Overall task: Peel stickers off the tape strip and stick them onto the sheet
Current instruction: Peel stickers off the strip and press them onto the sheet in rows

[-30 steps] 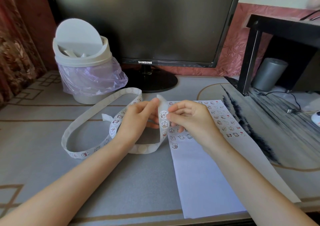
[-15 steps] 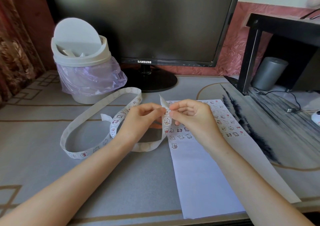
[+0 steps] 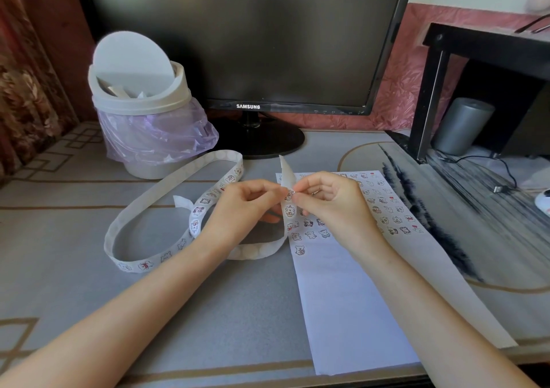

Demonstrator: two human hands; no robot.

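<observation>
On the bench (image 3: 74, 268): one sheet (image 3: 357, 298), one looped tape strip (image 3: 253, 252), one bin (image 3: 143, 105). Left hand (image 3: 247, 206) and right hand (image 3: 330, 203) both pinch the strip's raised end.

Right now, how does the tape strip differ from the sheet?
The tape strip is a long narrow band, looped and partly lifted; the sheet is wide and lies flat on the table. The left hand and right hand both pinch the strip; neither grips the sheet. The strip carries stickers in single file; the sheet holds several rows at its far end, its near part bare. Both are pale and bear small cartoon stickers.
</observation>
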